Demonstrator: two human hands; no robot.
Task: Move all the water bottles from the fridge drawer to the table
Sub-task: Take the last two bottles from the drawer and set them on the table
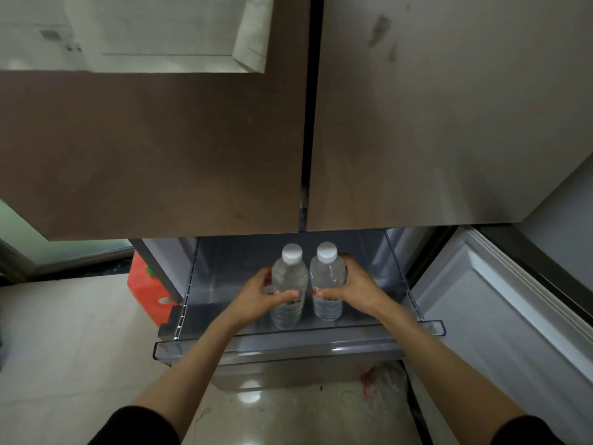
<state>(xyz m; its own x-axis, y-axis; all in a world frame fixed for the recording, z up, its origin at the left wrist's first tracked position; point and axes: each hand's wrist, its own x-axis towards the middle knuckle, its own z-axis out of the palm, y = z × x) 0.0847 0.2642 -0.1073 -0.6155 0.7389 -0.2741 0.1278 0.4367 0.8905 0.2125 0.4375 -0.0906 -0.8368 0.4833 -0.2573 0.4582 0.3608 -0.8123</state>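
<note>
Head view, looking down into a pulled-out fridge drawer (179, 346). Two upright water bottles stand side by side inside. The left hand (260, 292) grips the left bottle (288, 277) and the right hand (357, 285) grips the right bottle (327, 274), each wrapped around mid-body, likely so both lift out together.

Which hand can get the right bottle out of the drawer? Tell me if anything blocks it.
Probably the right hand: it already grips the right bottle, and the drawer is pulled open with nothing above the cap. The left hand grips the left bottle.
</note>
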